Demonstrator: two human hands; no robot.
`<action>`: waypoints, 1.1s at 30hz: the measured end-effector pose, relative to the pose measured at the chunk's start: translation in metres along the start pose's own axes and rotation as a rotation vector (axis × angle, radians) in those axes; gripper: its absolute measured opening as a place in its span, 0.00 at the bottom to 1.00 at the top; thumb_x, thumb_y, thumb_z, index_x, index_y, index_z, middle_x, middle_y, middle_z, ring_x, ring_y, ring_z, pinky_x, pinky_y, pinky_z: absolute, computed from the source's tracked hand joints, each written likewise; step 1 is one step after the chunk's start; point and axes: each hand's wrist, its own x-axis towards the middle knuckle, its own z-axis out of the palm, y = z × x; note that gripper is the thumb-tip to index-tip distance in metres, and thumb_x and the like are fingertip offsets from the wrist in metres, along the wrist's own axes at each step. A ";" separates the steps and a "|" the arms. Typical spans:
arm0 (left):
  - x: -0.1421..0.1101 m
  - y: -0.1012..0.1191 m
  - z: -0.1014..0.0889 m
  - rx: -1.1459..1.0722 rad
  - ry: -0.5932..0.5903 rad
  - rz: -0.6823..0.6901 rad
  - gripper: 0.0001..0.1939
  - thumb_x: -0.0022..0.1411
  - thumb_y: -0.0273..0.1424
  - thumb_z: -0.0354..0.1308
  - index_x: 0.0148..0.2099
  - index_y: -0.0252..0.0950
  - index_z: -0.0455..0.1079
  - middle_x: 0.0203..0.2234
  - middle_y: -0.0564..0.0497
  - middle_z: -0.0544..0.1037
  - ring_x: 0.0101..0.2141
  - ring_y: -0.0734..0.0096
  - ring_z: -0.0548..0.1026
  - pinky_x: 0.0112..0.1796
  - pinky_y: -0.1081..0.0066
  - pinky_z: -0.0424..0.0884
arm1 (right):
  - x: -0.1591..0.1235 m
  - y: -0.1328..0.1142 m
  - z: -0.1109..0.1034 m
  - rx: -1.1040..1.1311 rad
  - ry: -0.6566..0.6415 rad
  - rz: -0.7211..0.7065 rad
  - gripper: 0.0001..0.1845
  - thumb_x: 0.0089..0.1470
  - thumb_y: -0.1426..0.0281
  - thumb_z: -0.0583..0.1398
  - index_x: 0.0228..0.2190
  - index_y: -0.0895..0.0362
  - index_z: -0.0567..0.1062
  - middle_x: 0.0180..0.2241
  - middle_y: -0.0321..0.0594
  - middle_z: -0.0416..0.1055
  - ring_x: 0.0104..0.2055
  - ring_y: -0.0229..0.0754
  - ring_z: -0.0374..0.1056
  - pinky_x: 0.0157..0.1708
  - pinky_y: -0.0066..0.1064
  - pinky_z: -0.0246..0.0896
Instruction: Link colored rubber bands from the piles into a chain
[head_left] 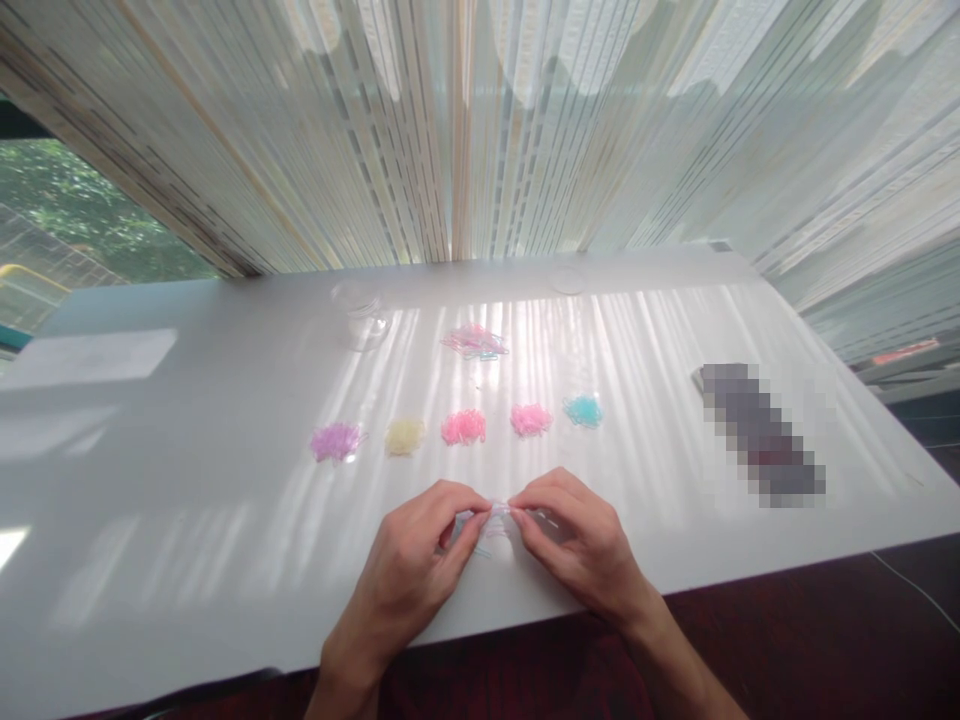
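Near the table's front edge, my left hand and my right hand face each other with a narrow gap between them. Each pinches thumb against fingertips on a thin, pale purple looped piece, which spans the gap. Its exact kind is too small to make out. More thin looped pieces, some pale purple and some blue, hang or lie just under my fingers. Beyond the hands stretches a row of small piles of loops: purple, yellow, coral pink, light pink and turquoise.
Behind the row lies a mixed pile of longer looped pieces. A clear plastic cup stands back left, and a clear round lid lies farther back. A pixelated dark object is on the white table at right. String curtains hang behind.
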 end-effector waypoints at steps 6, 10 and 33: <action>0.000 0.003 0.000 0.000 -0.008 -0.016 0.04 0.73 0.28 0.57 0.45 0.40 0.73 0.34 0.53 0.78 0.28 0.74 0.72 0.31 0.75 0.71 | 0.000 -0.001 0.000 -0.003 0.008 -0.002 0.06 0.62 0.76 0.62 0.38 0.53 0.78 0.32 0.38 0.78 0.35 0.40 0.73 0.34 0.31 0.73; 0.000 0.005 -0.001 0.009 -0.017 -0.031 0.05 0.73 0.30 0.55 0.45 0.40 0.73 0.34 0.52 0.79 0.28 0.74 0.73 0.31 0.74 0.71 | 0.000 -0.001 0.000 -0.002 0.011 0.003 0.06 0.62 0.76 0.63 0.38 0.53 0.79 0.32 0.38 0.77 0.34 0.40 0.74 0.34 0.31 0.73; 0.030 0.006 -0.002 0.197 0.491 -0.523 0.12 0.63 0.42 0.65 0.37 0.39 0.82 0.15 0.58 0.68 0.16 0.74 0.65 0.19 0.73 0.64 | 0.001 -0.001 -0.001 0.000 0.042 0.017 0.08 0.64 0.76 0.60 0.41 0.52 0.77 0.33 0.39 0.77 0.35 0.42 0.73 0.35 0.33 0.72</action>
